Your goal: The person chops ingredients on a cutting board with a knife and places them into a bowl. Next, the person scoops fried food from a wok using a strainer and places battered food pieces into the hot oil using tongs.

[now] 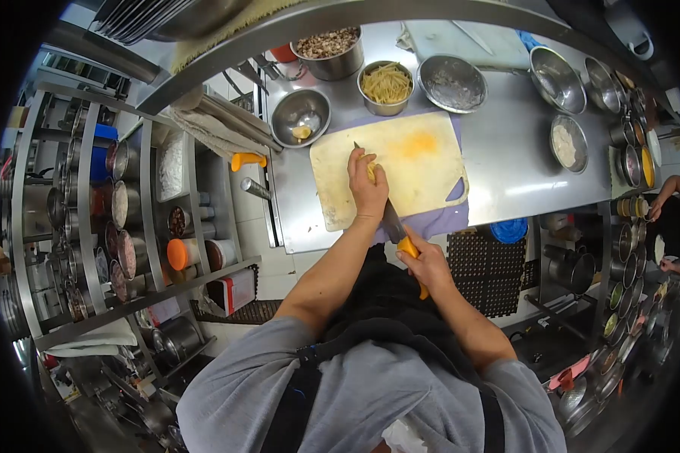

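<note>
On a worn, pale yellow cutting board [423,177] lies a yellow food piece [371,173], partly hidden under my left hand [367,189], whose fingers are closed on it. My right hand [427,264] is wrapped round the orange handle of a knife [394,224]. The blade points up and left across the board's front edge, its far part hidden behind my left hand, and a dark tip shows beyond the fingers. An orange stain marks the board. Behind it stands a metal bowl of yellow strips [386,84]. A purple cloth [449,219] lies under the board.
A metal bowl with a small yellow piece [301,121] stands at the back left, near a pot of chopped food [329,57]. Another metal bowl [452,84] is behind the board. A bowl of white food [568,143] stands right. Another person's arm [666,198] shows far right.
</note>
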{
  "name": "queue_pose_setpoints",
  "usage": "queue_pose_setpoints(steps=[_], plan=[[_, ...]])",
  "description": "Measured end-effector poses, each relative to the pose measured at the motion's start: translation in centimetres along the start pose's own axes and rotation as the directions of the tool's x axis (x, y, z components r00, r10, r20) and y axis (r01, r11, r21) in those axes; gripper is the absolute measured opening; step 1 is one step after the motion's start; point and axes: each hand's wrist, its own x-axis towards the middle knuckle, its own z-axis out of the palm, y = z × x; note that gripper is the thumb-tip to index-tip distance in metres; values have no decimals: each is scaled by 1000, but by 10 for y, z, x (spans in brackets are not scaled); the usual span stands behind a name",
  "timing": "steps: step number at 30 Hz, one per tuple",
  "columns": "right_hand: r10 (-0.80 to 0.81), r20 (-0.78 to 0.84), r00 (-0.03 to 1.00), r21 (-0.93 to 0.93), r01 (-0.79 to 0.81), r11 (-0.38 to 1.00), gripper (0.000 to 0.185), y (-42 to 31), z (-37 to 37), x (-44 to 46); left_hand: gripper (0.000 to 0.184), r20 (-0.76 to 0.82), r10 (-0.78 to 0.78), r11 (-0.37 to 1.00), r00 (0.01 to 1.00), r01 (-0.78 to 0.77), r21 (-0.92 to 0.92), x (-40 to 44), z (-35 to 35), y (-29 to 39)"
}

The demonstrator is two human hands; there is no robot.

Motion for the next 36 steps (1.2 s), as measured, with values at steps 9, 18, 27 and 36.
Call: queue_pose_setpoints(steps=[9, 18, 27, 36], plan=[[-60, -196, 979, 213, 102, 972, 58, -94, -51, 43, 19, -98, 338, 934, 936, -347, -90, 170, 58, 64], [176, -211, 962, 334, -98, 937, 56, -13, -49, -36, 15, 460, 469, 826, 754, -559, 75, 221, 49, 38], [157, -303, 940, 78, -140, 987, 52, -3, -42, -30, 15, 722, 498, 707, 481, -707, -17, 241, 53, 16], [-24, -361, 932, -182, -45, 982, 50, -2, -49, -36, 23, 683, 514, 743, 520, -667, -51, 250, 28, 40]])
